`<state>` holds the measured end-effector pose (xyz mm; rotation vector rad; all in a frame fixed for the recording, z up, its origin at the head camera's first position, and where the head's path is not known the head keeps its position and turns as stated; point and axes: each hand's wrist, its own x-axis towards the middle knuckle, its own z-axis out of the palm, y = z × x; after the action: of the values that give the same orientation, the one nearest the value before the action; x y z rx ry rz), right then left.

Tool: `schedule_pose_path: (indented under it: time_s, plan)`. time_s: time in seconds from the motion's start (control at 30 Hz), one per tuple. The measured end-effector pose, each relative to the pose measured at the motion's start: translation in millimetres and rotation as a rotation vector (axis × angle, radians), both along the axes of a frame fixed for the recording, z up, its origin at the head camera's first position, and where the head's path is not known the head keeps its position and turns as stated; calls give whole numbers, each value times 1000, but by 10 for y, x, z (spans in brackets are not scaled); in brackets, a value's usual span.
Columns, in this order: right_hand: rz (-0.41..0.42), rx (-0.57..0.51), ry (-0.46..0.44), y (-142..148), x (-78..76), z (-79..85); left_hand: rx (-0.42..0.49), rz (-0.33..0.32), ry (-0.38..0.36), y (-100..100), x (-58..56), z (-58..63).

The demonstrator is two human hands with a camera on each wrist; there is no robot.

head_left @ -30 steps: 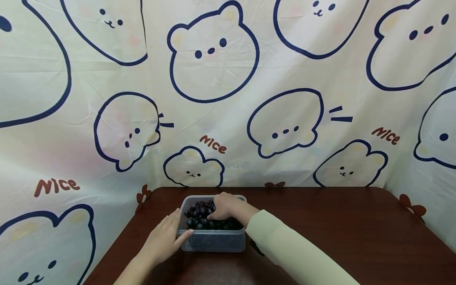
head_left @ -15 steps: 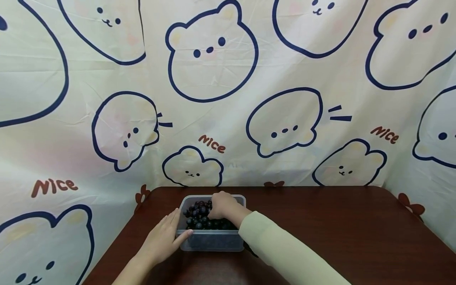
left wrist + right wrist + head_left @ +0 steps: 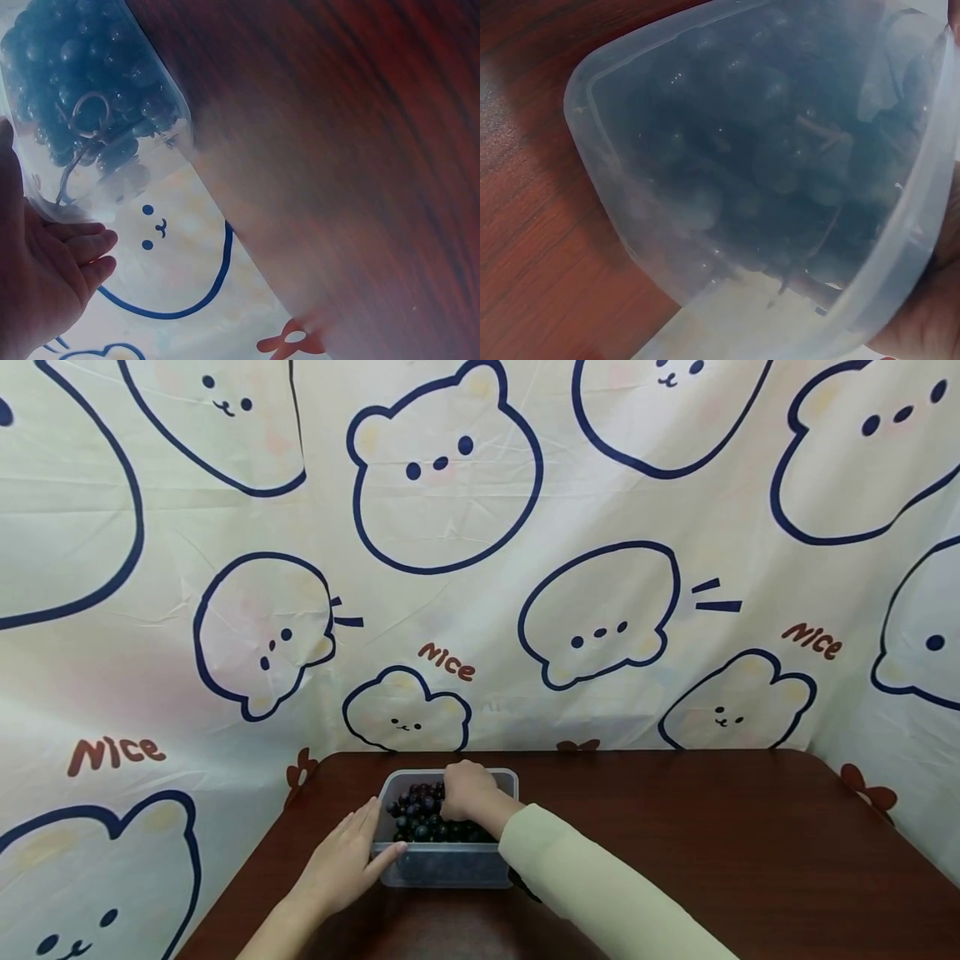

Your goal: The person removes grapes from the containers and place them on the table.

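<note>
- Where the bear-print cloth fills the upper frame, a dark wooden worktop spans the bottom.
- Lower centre: clear plastic container on it.
- Left hand, fingers straight and together, presses the container's left wall.
- Right hand, fingers curled, grips the dark grapes inside.

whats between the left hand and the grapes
Only the clear container's wall: in the head view the left hand rests against it, with the grapes just inside.
</note>
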<state>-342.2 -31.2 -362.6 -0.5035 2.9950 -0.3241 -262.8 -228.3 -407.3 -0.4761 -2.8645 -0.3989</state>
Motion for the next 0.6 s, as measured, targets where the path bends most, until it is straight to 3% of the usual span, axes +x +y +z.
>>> schedule_pose_path:
  time_s: [0.6]
  plan:
    - [69, 77, 130, 18, 51, -36, -4, 3, 1, 5, 17, 20]
